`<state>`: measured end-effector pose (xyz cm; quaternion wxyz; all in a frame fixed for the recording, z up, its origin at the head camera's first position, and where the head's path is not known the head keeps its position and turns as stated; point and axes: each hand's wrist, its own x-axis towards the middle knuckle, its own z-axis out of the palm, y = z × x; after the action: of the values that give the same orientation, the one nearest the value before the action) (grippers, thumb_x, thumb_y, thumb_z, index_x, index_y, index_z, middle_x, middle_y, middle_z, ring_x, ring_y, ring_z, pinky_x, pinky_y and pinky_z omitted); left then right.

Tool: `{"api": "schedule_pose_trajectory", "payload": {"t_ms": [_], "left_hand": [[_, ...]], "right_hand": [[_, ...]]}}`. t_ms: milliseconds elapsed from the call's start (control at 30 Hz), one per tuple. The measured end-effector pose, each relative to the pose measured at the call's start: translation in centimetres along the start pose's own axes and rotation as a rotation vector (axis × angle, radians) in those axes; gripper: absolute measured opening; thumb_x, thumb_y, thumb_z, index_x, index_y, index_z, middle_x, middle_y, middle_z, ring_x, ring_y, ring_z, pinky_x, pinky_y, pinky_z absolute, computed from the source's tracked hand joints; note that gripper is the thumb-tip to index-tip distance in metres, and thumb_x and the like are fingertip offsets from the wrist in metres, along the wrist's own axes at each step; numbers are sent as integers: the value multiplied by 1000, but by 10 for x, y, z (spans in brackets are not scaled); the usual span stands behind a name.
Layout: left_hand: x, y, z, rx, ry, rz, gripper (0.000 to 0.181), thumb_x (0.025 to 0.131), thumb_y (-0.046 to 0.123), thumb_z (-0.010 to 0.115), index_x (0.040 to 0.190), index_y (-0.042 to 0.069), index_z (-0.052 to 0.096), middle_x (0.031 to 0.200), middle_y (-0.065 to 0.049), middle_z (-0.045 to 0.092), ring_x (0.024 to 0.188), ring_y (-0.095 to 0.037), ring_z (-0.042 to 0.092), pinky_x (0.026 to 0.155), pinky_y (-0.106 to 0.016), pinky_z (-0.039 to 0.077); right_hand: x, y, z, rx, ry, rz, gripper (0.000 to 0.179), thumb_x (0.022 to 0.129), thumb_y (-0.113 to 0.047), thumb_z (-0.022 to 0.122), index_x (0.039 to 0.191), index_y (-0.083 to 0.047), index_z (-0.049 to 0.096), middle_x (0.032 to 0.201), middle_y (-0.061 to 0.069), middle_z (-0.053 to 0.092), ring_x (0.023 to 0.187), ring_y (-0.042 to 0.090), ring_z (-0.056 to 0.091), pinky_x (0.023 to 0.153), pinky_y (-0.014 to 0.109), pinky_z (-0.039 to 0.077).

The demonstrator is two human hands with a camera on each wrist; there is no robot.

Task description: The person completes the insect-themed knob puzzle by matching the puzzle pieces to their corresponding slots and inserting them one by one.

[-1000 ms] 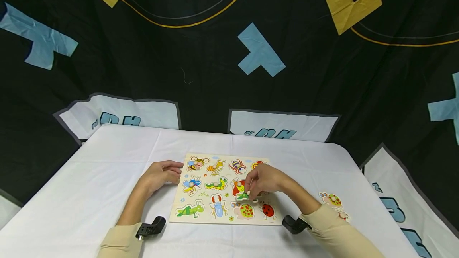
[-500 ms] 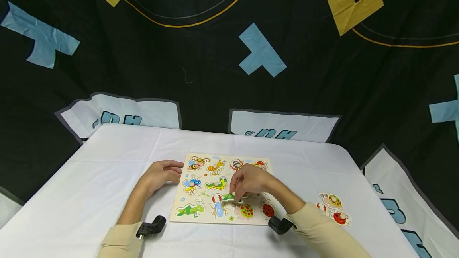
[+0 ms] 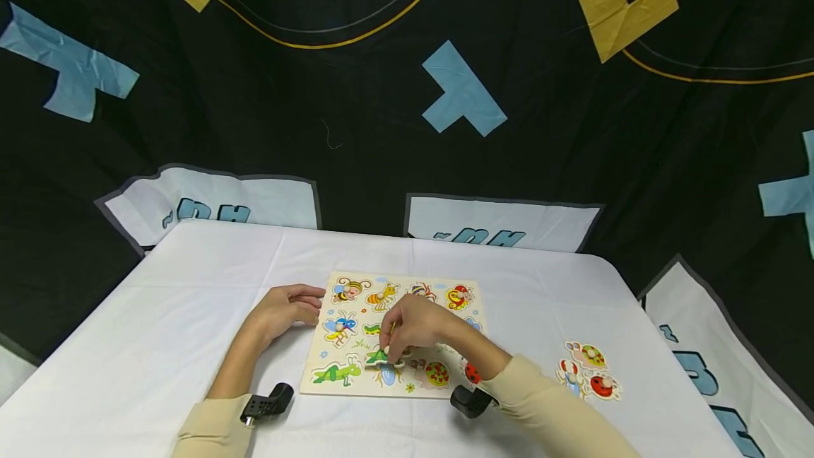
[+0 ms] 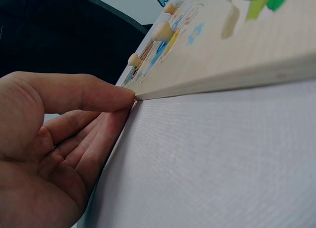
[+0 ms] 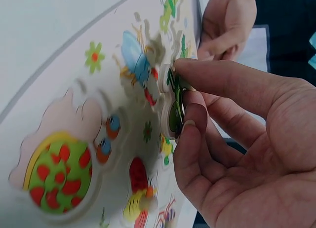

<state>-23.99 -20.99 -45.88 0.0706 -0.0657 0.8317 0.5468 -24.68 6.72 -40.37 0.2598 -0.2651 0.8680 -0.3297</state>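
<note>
A wooden peg puzzle board point(image 3: 378, 392) with painted insects lies on the table. My left hand point(image 3: 286, 312) rests at its left side. In the left wrist view a fingertip point(image 4: 129, 97) touches the board's edge, with the other fingers loosely bent below. My right hand point(image 3: 420, 321) is above the board, pinching a green grasshopper puzzle piece point(image 5: 174, 109) between thumb and fingers. The piece is tilted over the blue stag beetle picture point(image 5: 136, 57), left of the snail picture point(image 5: 61, 173). At the board's lower left is a green grasshopper picture point(image 3: 337, 372). My right hand hides part of the middle row.
Loose pieces lie together on the white tablecloth point(image 3: 509, 288) to the right: a snail point(image 3: 590, 355), a stag beetle point(image 3: 570, 376) and a ladybug point(image 3: 604, 386). Pegged pieces, among them a mosquito point(image 3: 340, 329), sit in the board. A black curtain point(image 3: 356, 126) hangs behind the table.
My right hand has moved left across the board, carrying the grasshopper piece from over the right side to over the stag beetle picture. My left hand has stayed at the board's edge.
</note>
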Motion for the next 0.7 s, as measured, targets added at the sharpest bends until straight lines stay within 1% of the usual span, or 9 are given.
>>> {"api": "schedule_pose_trajectory", "payload": {"t_ms": [133, 333, 433, 700], "left_hand": [[0, 1, 1, -2, -1, -2, 60, 72, 2, 75, 131, 1, 65, 113, -12, 71, 92, -16, 66, 80, -25, 49], [-1, 1, 0, -9, -4, 10, 60, 72, 0, 75, 131, 0, 65, 112, -12, 71, 91, -15, 65, 79, -24, 50], [-1, 2, 0, -12, -3, 12, 61, 72, 0, 76, 131, -1, 64, 111, -13, 71, 90, -14, 65, 78, -24, 50], [0, 0, -2, -4, -8, 18, 60, 73, 2, 75, 132, 0, 64, 113, -13, 71, 90, -13, 65, 78, -25, 50]], "right_hand": [[5, -5, 5, -4, 3, -24, 15, 68, 1, 85, 76, -9, 77, 59, -6, 62, 59, 7, 52, 59, 22, 40], [8, -13, 11, -20, -4, -12, 16, 68, -1, 86, 75, -11, 77, 60, -8, 64, 57, 6, 51, 56, 22, 39], [10, -16, 14, -16, -8, -7, 16, 68, -1, 86, 76, -12, 77, 61, -8, 64, 57, 6, 51, 56, 22, 39], [18, -19, 24, 18, -19, -34, 14, 69, -1, 86, 76, -9, 77, 58, -7, 64, 56, 5, 54, 54, 20, 41]]}}
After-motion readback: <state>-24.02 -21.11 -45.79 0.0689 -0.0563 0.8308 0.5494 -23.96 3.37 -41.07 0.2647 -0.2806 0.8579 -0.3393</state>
